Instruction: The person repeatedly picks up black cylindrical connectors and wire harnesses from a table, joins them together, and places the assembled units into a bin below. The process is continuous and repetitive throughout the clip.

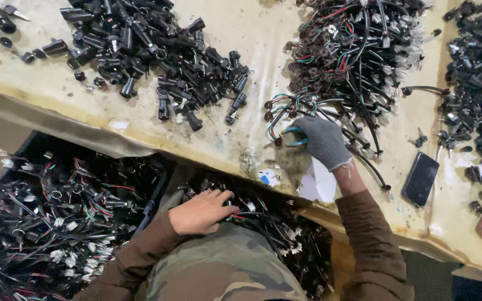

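- Gloved right hand (323, 140): you grip blue cutters (295, 137) beside the wire pile (352, 56).
- Left hand (201, 212): your fingers curl into wires (263, 220), below that pile.

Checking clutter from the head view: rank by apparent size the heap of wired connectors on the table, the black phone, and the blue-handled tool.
1. Heap of wired connectors, largest.
2. Flat black phone.
3. Blue-handled tool, smallest, though the gloved right hand hides part of it.
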